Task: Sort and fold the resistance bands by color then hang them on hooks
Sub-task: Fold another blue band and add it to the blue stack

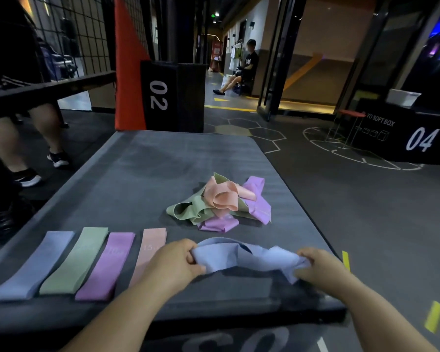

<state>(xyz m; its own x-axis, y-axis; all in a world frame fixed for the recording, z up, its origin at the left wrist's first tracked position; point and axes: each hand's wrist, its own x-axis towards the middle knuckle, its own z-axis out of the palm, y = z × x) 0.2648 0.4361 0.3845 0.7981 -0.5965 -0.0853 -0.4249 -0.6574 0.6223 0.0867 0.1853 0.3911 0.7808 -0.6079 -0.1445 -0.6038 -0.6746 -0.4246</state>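
Both forearms reach out over the near edge of the grey mat, the left hand and right hand each pinching an end of a crumpled blue band, right of four flat folded bands and near the tangled pile.

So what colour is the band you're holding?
It's a pale blue fabric resistance band, best in head view.

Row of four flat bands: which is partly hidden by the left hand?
The peach band, rightmost: the left hand overlaps its near part. The flat blue band, green band and purple band show whole.
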